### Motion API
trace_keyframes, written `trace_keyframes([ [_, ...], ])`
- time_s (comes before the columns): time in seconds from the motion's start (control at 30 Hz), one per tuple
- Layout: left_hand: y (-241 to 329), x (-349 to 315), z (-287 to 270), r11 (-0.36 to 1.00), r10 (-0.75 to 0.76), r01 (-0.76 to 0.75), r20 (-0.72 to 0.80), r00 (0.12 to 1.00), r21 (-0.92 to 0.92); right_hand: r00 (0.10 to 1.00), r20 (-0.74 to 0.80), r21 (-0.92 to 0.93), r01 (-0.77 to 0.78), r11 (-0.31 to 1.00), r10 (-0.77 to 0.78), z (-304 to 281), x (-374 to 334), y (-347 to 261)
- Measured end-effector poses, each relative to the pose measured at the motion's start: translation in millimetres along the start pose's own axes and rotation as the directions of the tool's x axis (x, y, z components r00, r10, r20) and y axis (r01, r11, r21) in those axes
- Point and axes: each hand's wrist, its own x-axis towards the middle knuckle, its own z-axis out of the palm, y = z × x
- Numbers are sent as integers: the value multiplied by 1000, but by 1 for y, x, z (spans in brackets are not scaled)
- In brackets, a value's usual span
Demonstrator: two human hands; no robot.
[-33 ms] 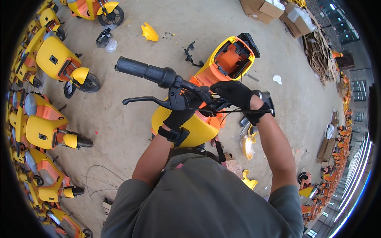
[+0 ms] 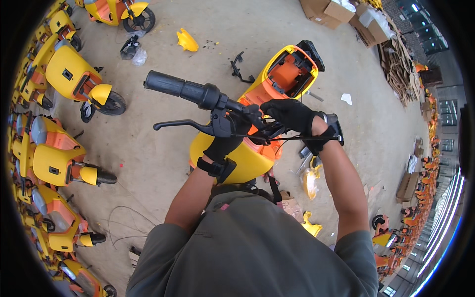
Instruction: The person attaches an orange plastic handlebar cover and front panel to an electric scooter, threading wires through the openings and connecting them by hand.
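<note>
In front of me stands a yellow and orange electric scooter (image 2: 232, 161). Its black handlebar grip (image 2: 170, 85) points to the left, with a brake lever (image 2: 183, 123) below it. My left hand (image 2: 227, 141), in a black glove, reaches up behind the lever mount to the middle of the handlebar. Its fingers are curled and partly hidden there. From the right, my black-gloved right hand (image 2: 292, 116) meets it, fingers bent and pinched together. Dark cables (image 2: 272, 131) bunch just under both hands. What the fingertips hold is too small to make out.
The scooter's open seat compartment (image 2: 289, 74) lies beyond my hands. Several yellow scooters (image 2: 69, 74) line the left side. A loose yellow panel (image 2: 187, 39), a black bracket (image 2: 240, 69) and a wrapped part (image 2: 310, 180) are on the floor. Cardboard boxes (image 2: 326, 14) stand at the far right.
The fingers of my left hand have shifted slightly at the middle of the handlebar, and my right fingers have moved a touch. The scooter stays in place.
</note>
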Motion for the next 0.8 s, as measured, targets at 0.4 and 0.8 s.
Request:
trace_keyframes([
  [0.4,45,-91,21,404,-30,12,0,1000,915,996,83,197,16,980,-33,-4,5,8],
  [0.8,86,-128,75,55,223,-197,180,958,979,940,-308,556,52,829,148,17,-16,12],
])
